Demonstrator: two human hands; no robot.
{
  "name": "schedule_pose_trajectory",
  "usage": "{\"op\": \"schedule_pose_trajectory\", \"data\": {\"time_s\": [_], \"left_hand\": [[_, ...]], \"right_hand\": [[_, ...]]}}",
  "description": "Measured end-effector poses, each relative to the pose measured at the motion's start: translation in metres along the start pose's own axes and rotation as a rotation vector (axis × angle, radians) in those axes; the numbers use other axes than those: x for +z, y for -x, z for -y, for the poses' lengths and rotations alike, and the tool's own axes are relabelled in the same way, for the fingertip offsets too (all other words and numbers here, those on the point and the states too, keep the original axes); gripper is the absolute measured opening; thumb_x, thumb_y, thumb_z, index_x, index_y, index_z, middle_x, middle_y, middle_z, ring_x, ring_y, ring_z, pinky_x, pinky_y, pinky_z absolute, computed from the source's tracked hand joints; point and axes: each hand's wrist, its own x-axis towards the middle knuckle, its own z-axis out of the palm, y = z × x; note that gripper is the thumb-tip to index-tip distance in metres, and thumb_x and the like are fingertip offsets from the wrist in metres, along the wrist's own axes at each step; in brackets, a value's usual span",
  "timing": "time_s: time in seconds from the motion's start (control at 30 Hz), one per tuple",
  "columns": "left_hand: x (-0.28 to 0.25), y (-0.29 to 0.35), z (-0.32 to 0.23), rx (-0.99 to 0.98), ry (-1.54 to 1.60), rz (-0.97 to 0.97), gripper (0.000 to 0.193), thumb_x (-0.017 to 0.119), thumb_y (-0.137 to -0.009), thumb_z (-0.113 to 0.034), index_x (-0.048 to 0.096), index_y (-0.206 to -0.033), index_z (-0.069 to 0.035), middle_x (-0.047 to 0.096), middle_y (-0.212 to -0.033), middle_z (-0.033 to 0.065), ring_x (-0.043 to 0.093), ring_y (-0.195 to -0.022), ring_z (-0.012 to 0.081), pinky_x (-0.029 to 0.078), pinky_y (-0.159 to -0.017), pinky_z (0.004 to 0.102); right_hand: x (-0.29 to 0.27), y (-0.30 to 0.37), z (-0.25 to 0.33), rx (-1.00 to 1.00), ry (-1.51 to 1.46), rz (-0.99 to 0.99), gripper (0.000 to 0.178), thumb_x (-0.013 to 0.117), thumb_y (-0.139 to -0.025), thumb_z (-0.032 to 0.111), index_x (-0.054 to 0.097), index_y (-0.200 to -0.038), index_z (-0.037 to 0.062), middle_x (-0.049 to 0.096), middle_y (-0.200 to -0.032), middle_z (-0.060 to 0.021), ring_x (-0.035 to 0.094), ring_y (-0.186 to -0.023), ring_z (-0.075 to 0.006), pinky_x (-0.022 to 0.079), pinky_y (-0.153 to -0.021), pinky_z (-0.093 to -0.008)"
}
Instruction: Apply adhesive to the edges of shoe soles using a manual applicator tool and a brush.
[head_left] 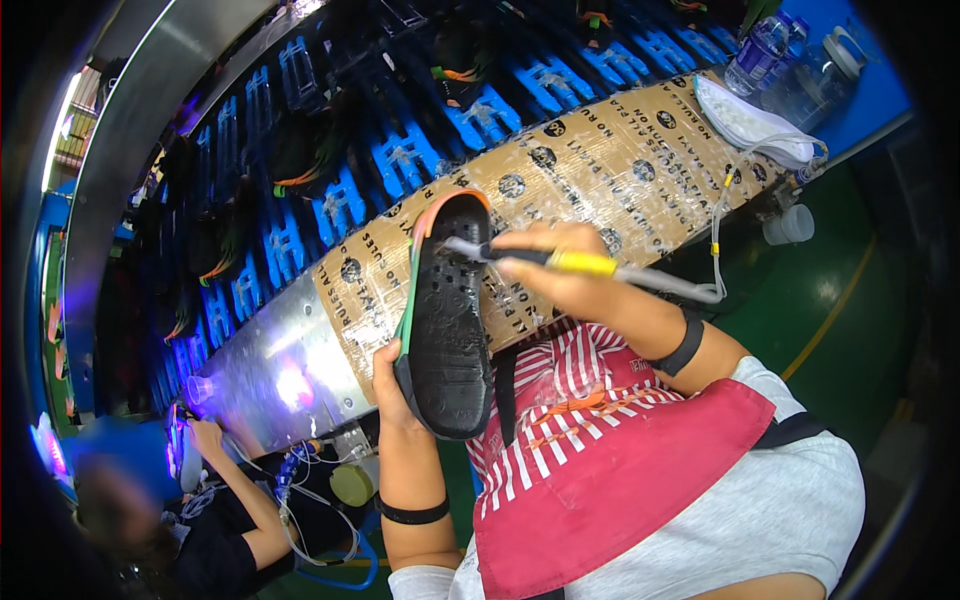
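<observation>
A black shoe sole (450,340) with an orange and green edge stands tilted in front of me, its surface turned up and looking wet. Around its lower left edge, near the heel end, my left hand (391,382) is closed. My right hand (572,288) pinches a brush (585,263) with a black and yellow handle, and a pale hose runs from the handle's rear. The brush's light bristles rest against the upper part of the sole, beside a group of small holes.
Brown printed sheeting covers the bench (600,165), with bare metal (285,365) at its left. Beyond it run blue racks (480,122) carrying dark shoe parts. At right are bottles (757,55), a white oval piece (750,120) and a hanging cup (790,226). A co-worker's hand (205,437) holds a shoe part lower left.
</observation>
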Motion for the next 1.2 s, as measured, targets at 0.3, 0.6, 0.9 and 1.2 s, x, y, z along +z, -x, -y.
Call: {"op": "schedule_pose_trajectory", "data": {"time_s": [0.3, 0.6, 0.9, 1.2], "left_hand": [[-0.012, 0.005, -0.005, 0.147, 0.144, -0.187, 0.060, 0.035, -0.083, -0.047, 0.045, -0.121, -0.002, 0.054, -0.113, 0.0179, 0.056, -0.098, 0.0299, 0.044, -0.088, 0.0419], [-0.022, 0.030, -0.011, 0.984, -0.313, -0.312, 0.079, 0.058, -0.078, -0.026, 0.010, -0.139, -0.010, 0.037, -0.127, 0.0150, 0.042, -0.115, 0.0277, 0.034, -0.097, 0.0415], [0.001, 0.055, -0.081, 1.315, -0.574, -0.474, 0.070, 0.059, -0.071, -0.030, 0.032, -0.126, 0.003, 0.044, -0.118, 0.0161, 0.045, -0.110, 0.0290, 0.035, -0.096, 0.0407], [0.076, 0.096, -0.225, 2.025, -0.244, -0.421, 0.056, 0.061, -0.077, -0.037, 0.044, -0.117, -0.002, 0.048, -0.117, 0.0167, 0.049, -0.106, 0.0291, 0.041, -0.090, 0.0397]], "right_hand": [[0.010, 0.004, 0.026, -0.178, -0.209, 0.246, 0.026, 0.071, -0.068, 0.011, 0.065, -0.092, 0.0050, 0.060, -0.065, -0.0090, 0.057, -0.055, -0.0203, 0.043, -0.051, -0.0278], [-0.007, -0.004, 0.017, 0.103, -0.250, 0.063, 0.025, 0.068, -0.070, 0.011, 0.065, -0.094, 0.0036, 0.063, -0.071, -0.0110, 0.061, -0.061, -0.0176, 0.046, -0.057, -0.0269], [-0.017, -0.005, 0.013, 0.218, -0.279, 0.075, 0.026, 0.068, -0.071, 0.012, 0.064, -0.094, 0.0016, 0.065, -0.078, -0.0120, 0.062, -0.068, -0.0157, 0.047, -0.062, -0.0256], [-0.023, -0.017, 0.008, 0.348, -0.375, 0.097, 0.026, 0.067, -0.072, 0.010, 0.063, -0.095, -0.0011, 0.065, -0.081, -0.0116, 0.061, -0.072, -0.0131, 0.047, -0.066, -0.0247]]}}
